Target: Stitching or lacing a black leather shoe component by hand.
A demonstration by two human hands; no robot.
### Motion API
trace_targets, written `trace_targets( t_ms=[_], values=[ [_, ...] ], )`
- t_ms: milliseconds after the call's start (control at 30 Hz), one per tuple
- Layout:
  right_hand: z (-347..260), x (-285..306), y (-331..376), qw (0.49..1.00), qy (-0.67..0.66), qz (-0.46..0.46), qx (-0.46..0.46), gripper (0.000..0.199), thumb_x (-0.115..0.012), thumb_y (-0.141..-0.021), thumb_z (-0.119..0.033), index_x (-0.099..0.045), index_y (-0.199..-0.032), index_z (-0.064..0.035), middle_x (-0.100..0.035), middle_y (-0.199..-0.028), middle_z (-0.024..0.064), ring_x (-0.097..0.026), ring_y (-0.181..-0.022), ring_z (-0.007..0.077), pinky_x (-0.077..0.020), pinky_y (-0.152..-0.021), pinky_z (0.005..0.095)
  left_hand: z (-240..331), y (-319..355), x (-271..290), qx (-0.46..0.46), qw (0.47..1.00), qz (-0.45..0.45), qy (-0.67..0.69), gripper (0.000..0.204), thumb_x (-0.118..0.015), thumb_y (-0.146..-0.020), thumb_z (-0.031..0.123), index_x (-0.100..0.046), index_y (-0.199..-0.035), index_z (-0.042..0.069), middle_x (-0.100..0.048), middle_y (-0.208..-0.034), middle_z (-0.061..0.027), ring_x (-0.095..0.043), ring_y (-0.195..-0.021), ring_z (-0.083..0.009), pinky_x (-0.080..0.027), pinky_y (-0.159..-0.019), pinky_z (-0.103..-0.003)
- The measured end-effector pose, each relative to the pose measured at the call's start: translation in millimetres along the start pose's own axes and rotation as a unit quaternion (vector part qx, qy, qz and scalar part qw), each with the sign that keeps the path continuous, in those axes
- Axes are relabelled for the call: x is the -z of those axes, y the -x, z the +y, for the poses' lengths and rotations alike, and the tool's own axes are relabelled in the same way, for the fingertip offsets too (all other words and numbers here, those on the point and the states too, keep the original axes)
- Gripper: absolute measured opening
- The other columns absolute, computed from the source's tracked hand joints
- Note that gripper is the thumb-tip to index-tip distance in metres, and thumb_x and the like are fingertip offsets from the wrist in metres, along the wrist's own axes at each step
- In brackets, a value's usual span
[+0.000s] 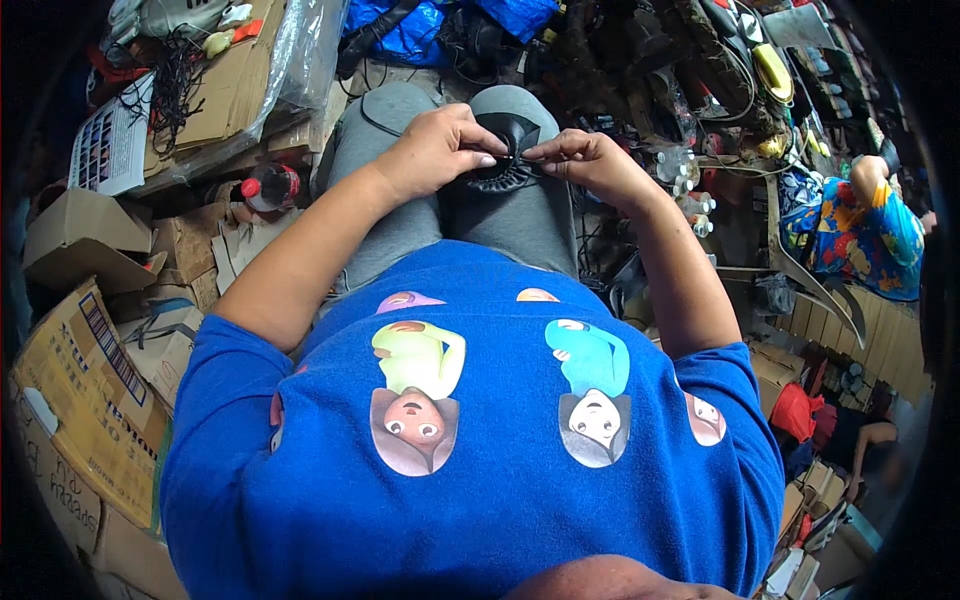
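Seated, grey-trousered lap; cardboard boxes (95, 380) stacked to the left, count unclear at the rim. One black ribbed part (507, 150) rests on the knees, its lower half hidden between the thighs. Two hands: left hand (435, 148) and right hand (590, 160) each pinch its top edge, fingertips nearly touching.

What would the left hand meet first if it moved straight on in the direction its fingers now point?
Most likely the right hand: the left hand points rightward across the black ribbed piece, fingertips nearly touching.
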State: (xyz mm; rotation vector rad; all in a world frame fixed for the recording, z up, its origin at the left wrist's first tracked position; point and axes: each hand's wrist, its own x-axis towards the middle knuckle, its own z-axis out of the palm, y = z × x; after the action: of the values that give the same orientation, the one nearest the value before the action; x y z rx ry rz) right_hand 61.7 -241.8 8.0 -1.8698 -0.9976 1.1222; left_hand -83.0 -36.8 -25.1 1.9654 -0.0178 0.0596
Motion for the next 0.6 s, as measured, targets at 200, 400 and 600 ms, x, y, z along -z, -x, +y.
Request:
trace_targets(
  t_ms=[200, 400, 600],
  values=[
    [-12.9, -4.9, 8.7, 0.996, -0.041, 0.025, -0.074, 0.03, -0.064, -0.082, -0.005, -0.066, -0.111, -0.0078, -0.062, -0.1, 0.0005, -0.054, -0.088, 0.0057, -0.0437, -0.082, 0.0224, 15.8, 19.7, 10.9, 0.03, 0.999, 0.013, -0.04, 0.025, -0.069, -0.073, 0.006, -0.07, -0.097, 0.01, -0.056, -0.08, -0.0056, -0.056, -0.08, -0.019, -0.044, -0.074, -0.029],
    [-12.3, -4.8, 5.5, 0.999, -0.017, 0.039, -0.034, 0.029, -0.064, -0.082, -0.004, -0.066, -0.111, -0.0075, -0.062, -0.083, -0.0013, -0.053, -0.077, 0.0056, -0.0448, -0.071, 0.0216, 4.9, 13.4, 7.0, -0.023, 0.993, 0.058, -0.099, 0.02, -0.068, -0.072, 0.004, -0.07, -0.092, 0.008, -0.061, -0.082, -0.0073, -0.06, -0.082, -0.0208, -0.046, -0.076, -0.029],
    [-29.4, -7.1, 9.3, 0.996, 0.03, 0.027, -0.08, 0.03, -0.064, -0.082, -0.006, -0.065, -0.112, -0.008, -0.064, -0.093, 0.0, -0.056, -0.086, 0.0072, -0.0448, -0.08, 0.0236, 9.6, 19.9, -0.3, 0.02, 0.998, 0.066, -0.01, 0.017, -0.067, -0.074, 0.002, -0.07, -0.09, 0.005, -0.063, -0.083, -0.0084, -0.061, -0.078, -0.0183, -0.047, -0.071, -0.028]
  ],
)
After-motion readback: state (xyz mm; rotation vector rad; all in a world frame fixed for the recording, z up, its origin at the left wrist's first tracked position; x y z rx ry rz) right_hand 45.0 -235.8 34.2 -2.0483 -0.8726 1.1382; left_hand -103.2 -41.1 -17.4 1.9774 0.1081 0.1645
